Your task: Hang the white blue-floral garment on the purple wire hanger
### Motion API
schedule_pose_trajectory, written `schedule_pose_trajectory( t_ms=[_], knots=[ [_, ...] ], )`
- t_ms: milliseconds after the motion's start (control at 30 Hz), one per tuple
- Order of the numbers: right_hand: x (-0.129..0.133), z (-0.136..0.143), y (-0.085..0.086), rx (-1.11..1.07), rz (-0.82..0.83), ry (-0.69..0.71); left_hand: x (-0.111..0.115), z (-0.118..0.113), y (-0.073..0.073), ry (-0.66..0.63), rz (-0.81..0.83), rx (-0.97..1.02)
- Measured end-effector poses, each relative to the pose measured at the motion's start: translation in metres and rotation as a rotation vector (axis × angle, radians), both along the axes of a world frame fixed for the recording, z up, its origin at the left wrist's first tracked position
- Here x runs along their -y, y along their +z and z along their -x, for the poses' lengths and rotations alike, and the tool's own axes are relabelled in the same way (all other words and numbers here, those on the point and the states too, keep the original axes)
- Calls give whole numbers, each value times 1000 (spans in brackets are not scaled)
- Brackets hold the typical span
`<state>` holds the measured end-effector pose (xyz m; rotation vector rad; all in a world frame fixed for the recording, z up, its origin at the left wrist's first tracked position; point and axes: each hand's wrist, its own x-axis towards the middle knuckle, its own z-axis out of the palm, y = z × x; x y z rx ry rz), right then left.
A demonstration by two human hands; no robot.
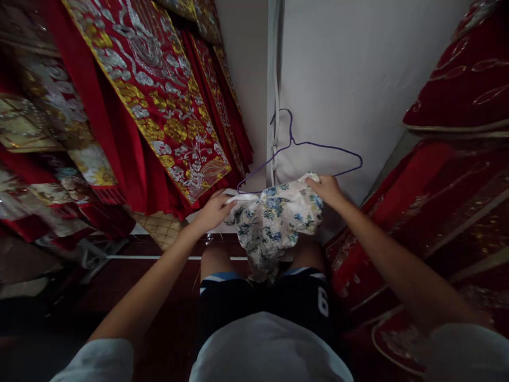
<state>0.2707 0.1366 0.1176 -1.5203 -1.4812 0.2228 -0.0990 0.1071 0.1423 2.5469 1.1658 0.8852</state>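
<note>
A white garment with blue and green flowers (274, 217) hangs between my two hands in front of the wall. My left hand (218, 209) is closed on its white strap at the left end. With fingers pinched, my right hand (325, 188) grips the top right edge of the cloth. Just above and behind the garment is a purple wire hanger (292, 142), its hook by a white vertical cord or pole (275, 95). The hanger's lower bar is partly hidden by the cloth.
Red garments with gold and silver embroidery (159, 95) hang at the left. More red embroidered garments (469, 90) are at the right. A white wall (338, 69) stands ahead, and a white metal rack base (139, 257) is low on the left.
</note>
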Motion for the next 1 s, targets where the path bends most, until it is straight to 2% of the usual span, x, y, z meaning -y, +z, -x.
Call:
schedule_pose_trajectory(
  t_ms=[133,300,467,600,733,800,900,1000],
  knots=[
    [18,-1,9,-92,69,110,-14,-26,18,0,-55,95],
    [31,13,3,-181,110,154,-26,-66,47,-29,-122,54],
    [37,26,2,-162,139,202,-27,-96,63,71,-260,62],
    [60,30,11,-110,-2,359,-34,-94,64,122,-335,112],
    [84,12,20,-159,-141,406,-39,-77,67,177,-411,14],
    [86,-6,22,-201,-182,343,-37,-72,71,221,-442,-33],
    [79,-36,27,-188,-189,153,-32,-71,79,233,-470,-73],
    [74,-56,33,-168,-108,144,-31,-68,84,239,-460,-75]
  ],
)
